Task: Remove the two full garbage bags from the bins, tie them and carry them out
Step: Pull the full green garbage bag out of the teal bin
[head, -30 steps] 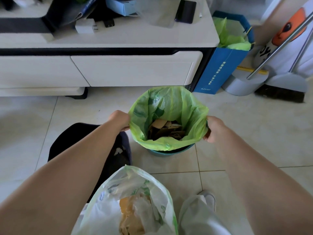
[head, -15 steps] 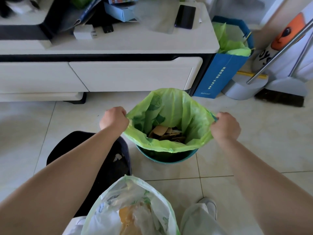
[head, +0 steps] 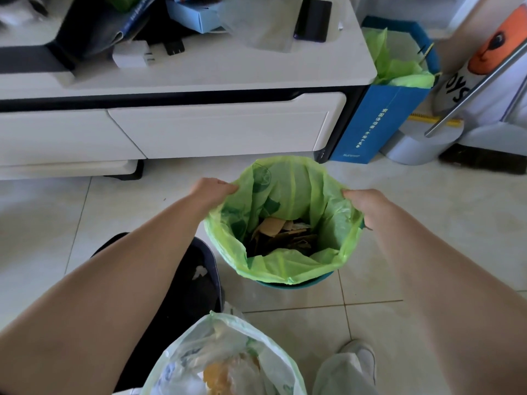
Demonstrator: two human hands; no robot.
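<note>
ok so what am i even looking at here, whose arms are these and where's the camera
The camera sits on a person's head, looking forward and down, so the two bare arms are the wearer's own. The left hand and the right hand each grip one side of the rim of a green garbage bag, which lines a teal bin on the tiled floor. Cardboard scraps lie inside. At the bottom edge is a second, pale bag, open and holding rubbish. Behind stands a white cabinet with a dark phone on top, and a blue paper bag beside it.
</note>
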